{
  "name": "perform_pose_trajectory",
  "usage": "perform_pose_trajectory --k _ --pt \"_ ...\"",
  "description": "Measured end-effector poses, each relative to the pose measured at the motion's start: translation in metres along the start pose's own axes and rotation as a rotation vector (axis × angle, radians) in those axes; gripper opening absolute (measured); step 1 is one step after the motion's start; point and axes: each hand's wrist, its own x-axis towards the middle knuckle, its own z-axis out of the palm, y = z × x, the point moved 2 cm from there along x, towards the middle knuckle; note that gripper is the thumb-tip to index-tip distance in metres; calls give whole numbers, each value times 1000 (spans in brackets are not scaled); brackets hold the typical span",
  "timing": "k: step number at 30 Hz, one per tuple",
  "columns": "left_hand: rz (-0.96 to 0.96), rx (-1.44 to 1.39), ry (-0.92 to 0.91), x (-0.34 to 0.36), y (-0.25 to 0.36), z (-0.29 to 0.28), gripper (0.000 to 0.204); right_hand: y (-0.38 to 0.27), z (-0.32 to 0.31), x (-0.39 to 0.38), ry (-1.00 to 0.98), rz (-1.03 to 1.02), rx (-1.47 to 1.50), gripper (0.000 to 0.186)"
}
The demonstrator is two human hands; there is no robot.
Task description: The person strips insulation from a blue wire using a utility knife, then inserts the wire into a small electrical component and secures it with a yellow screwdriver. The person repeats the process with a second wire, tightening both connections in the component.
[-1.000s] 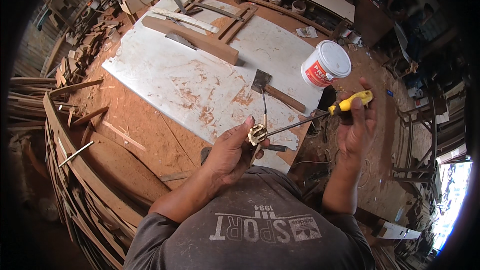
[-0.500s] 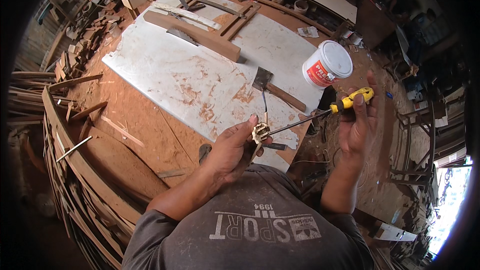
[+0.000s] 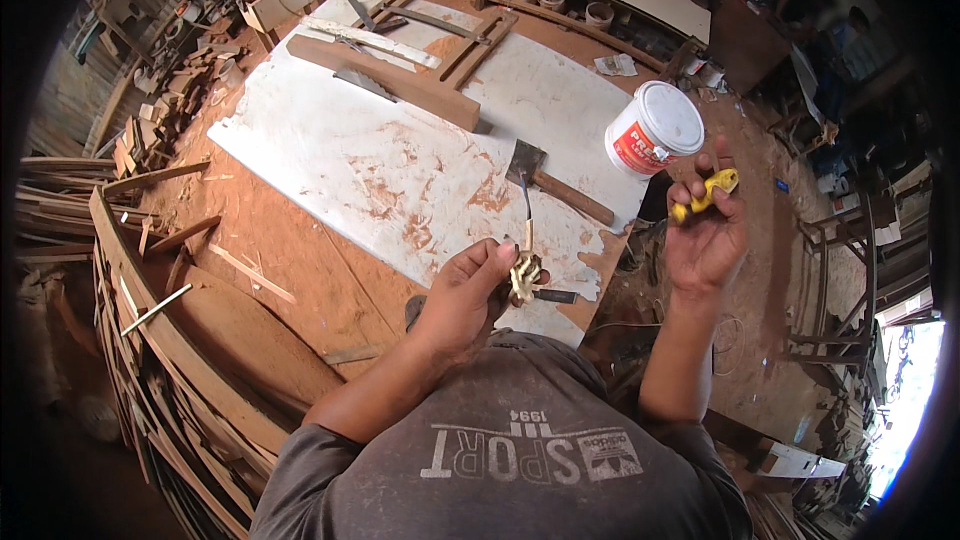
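My left hand (image 3: 463,290) pinches a small cream-coloured electrical fitting (image 3: 524,278) between thumb and fingers, in front of my chest. A thin cable (image 3: 529,228) with a pale sheath and a blue end rises from it. To the right, my right hand (image 3: 708,235) is raised, its fingers closed around a yellow-handled screwdriver (image 3: 712,194). Its shaft cannot be made out now, and its tip is away from the fitting. Beyond the hands, a hammer (image 3: 572,197) with a wooden handle and dark head lies on the white board (image 3: 340,155).
A white lidded bucket (image 3: 668,125) stands at the board's right edge. Farther back lie a long wooden beam (image 3: 400,80), a saw blade (image 3: 362,84) and a wooden frame (image 3: 478,50). Curved wood strips (image 3: 170,325) are stacked at left. A low bench (image 3: 640,2) stands behind.
The screwdriver has come away from the fitting, and its handle has turned in my right hand so the shaft no longer shows. My left hand still holds the fitting in nearly the same place.
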Motion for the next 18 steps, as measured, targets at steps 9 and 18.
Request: perform_pose_trajectory --k 9,18 --pt "167 61 -223 18 -3 -16 17 74 2 -41 -395 592 -555 27" --pt "407 -30 -158 16 15 -3 13 51 19 -40 -252 383 -491 26"
